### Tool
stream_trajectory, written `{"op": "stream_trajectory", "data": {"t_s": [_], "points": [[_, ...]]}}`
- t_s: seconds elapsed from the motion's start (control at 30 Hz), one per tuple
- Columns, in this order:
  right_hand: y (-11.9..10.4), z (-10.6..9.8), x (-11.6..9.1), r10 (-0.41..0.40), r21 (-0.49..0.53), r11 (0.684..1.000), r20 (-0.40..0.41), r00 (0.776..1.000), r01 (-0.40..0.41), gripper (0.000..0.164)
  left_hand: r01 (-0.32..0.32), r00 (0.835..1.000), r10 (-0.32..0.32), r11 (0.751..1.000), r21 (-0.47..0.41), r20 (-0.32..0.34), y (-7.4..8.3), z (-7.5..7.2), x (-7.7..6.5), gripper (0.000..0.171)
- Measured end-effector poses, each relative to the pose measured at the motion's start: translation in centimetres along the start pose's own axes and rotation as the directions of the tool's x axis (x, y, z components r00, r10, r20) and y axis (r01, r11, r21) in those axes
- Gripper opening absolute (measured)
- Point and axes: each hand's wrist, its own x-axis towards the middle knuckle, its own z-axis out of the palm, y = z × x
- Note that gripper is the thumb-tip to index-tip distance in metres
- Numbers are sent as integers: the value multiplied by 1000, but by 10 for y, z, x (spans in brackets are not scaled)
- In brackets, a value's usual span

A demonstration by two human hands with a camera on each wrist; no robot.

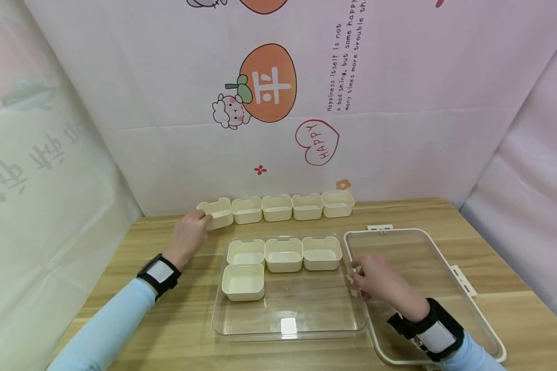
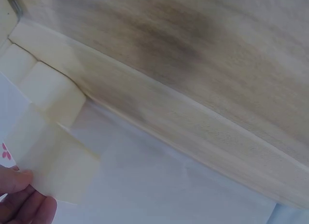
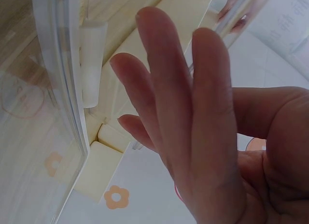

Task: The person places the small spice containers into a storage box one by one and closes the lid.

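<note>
My left hand (image 1: 191,233) pinches the near-left wall of a small cream bin (image 1: 217,212) at the left end of the back row. That bin sits slightly askew beside its neighbour. In the left wrist view, the thumb and fingertips (image 2: 23,178) grip the bin's edge (image 2: 53,156). Over the right side of a clear plastic box (image 1: 306,314), my right hand (image 1: 380,281) holds nothing, its fingers extended and slightly bent. Inside the box, three cream bins (image 1: 283,257) line the back, with one more (image 1: 243,283) in front at the left.
Several cream bins (image 1: 277,208) stand side by side along the table's back edge, near the printed cloth (image 1: 167,165). To the box's right lies a clear lid (image 1: 427,288) with a cream rim and clips, partly under my right arm. Wooden table (image 1: 181,319) surrounds them.
</note>
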Motion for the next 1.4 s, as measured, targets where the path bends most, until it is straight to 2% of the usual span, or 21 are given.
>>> {"op": "stream_trajectory", "data": {"t_s": [0.23, 0.63, 0.97, 1.4], "points": [[0, 0, 0, -9, 14, 1000, -9, 1000, 9, 31, -19, 1000, 18, 1000, -8, -18, 10, -9, 1, 29], [0, 1, 0, 1, 11, 1000, -7, 1000, 0, 30, -93, 995, 92, 995, -22, -48, 36, -23, 6, 30], [0, 1, -1, -11, 22, 1000, -11, 1000, 12, 31, -147, 983, 143, 989, -30, -113, 57, -31, 9, 26], [-1, 1, 0, 13, 13, 1000, -4, 1000, -13, 34, -178, 980, 171, 982, -64, -105, 77, -39, 12, 30]]}}
